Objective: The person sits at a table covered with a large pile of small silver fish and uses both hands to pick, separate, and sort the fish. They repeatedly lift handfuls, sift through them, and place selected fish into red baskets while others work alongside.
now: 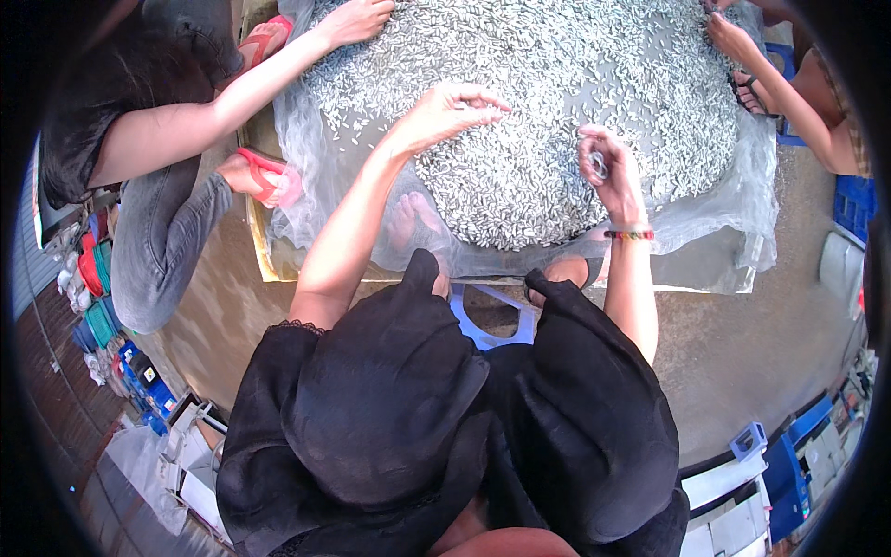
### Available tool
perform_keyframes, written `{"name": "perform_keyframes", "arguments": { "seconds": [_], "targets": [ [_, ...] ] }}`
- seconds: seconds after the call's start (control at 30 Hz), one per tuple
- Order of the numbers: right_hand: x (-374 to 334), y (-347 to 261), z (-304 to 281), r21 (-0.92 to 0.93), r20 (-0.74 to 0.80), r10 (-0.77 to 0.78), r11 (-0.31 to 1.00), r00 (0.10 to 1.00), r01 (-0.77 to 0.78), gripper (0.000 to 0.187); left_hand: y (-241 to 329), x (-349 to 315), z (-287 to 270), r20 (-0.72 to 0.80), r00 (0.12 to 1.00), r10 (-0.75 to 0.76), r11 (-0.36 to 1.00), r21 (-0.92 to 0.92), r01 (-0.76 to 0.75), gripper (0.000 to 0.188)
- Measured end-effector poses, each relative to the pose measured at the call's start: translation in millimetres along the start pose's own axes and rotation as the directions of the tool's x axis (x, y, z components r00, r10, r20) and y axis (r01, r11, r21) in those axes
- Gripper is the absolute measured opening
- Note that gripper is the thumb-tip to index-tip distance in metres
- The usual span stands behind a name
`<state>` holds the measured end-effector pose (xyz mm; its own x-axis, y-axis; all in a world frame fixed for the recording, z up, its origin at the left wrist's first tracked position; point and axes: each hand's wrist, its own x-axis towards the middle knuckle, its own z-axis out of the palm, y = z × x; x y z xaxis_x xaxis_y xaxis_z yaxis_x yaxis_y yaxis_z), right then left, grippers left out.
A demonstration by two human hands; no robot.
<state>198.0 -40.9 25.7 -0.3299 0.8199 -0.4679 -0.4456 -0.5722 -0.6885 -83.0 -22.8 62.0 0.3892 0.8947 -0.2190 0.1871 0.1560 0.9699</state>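
Note:
A wide layer of small, slender, silvery-white pieces that look like little fish (pixel 520 190) lies spread over a sheer pale net sheet (pixel 742 209). My left hand (pixel 457 113) hangs low over the left part of the layer, thumb and fingertips brought toward each other; whatever is between them is too small to make out. Further right, my right hand (pixel 613 167) is held palm up above the layer, its fingers curled around a few of the silvery little fish (pixel 599 165). A beaded bracelet (pixel 629 234) circles that wrist.
Another person's hand (pixel 357 20) reaches onto the layer at the far left, and a co-worker's hand (pixel 730 39) at the far right. Below the sheet's near edge stands a blue plastic stool (pixel 492 320). Crates and bundles (pixel 139 371) crowd the left; a blue crate (pixel 852 206) stands right.

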Motion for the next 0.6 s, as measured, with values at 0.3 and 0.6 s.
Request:
{"name": "perform_keyframes", "arguments": {
  "seconds": [0.3,0.6],
  "targets": [
    [35.3,23.8,16.1,-0.989,0.061,-0.156,0.125,0.986,0.080,0.021,2.1,9.8,-11.2,0.111,0.993,0.048,0.603,-0.795,0.060,0.041],
    [7.2,14.3,-2.2,-0.840,-0.126,-0.346,0.536,0.930,0.086,0.016,-48.9,45.5,13.8,-0.042,0.998,-0.040,0.880,0.472,0.055,0.021]
  ]
}}
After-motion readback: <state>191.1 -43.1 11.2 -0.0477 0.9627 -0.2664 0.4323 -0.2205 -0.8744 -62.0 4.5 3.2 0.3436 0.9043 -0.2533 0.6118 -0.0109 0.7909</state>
